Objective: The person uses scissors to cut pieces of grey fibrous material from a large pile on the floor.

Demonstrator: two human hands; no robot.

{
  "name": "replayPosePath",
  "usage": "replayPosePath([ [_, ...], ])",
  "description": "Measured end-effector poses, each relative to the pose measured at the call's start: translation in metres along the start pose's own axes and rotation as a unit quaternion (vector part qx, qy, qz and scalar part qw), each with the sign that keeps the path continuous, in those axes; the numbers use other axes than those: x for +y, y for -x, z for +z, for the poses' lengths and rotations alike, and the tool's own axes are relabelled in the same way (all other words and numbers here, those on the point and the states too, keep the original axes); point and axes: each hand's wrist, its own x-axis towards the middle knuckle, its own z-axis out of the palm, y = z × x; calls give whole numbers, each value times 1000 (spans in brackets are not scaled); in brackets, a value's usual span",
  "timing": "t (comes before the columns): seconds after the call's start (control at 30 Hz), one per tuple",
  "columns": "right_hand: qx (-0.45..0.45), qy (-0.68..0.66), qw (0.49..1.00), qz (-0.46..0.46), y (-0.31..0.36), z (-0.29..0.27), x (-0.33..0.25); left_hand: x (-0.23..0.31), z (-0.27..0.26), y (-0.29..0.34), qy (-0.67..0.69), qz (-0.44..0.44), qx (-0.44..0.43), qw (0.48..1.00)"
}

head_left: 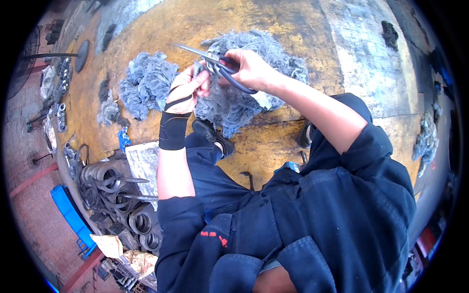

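My right hand (246,69) is closed round the dark handles of a pair of scissors (229,73), whose metal blades point to the far left. Pinched in my left hand (188,89) is a small tuft of grey fibre (197,69), close beside the scissors. A black wrist wrap (173,131) covers my left wrist. Under and beyond both hands spreads a large heap of grey-blue fibre (278,53). A smaller fibre pile (146,83) lies to the left of my left hand.
The yellowish, worn floor sheet (342,14) carries dark scraps, one (389,34) at the far right. Metal rings (105,177) and other machine parts crowd the left beside a white sheet (142,161). A blue metal piece (73,217) lies farther left. More fibre (426,139) sits at right.
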Motion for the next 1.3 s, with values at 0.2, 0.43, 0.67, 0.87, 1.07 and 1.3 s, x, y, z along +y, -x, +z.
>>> replayPosePath([
  [0.2, -11, -74, 995, 63, 6, -30, -17, 10, -32, 11, 2, 62, 72, 995],
  [0.43, 248, 180, 946, 101, 15, -94, -5, 2, -47, 2, -26, 179, 282, 942],
  [0.67, 407, -219, 881, 96, 36, -172, -1, -31, -113, 27, -241, 60, 430, 868],
  [0.87, 488, -380, 785, -21, 61, -234, 30, 16, -204, 107, 131, 111, 402, 900],
  [1.07, 591, -492, 639, -32, 95, -319, 74, 100, -293, 214, 8, 202, 581, 789],
  [1.3, 620, -451, 641, -39, 108, -354, 107, 191, -310, 339, 44, 221, 633, 741],
])
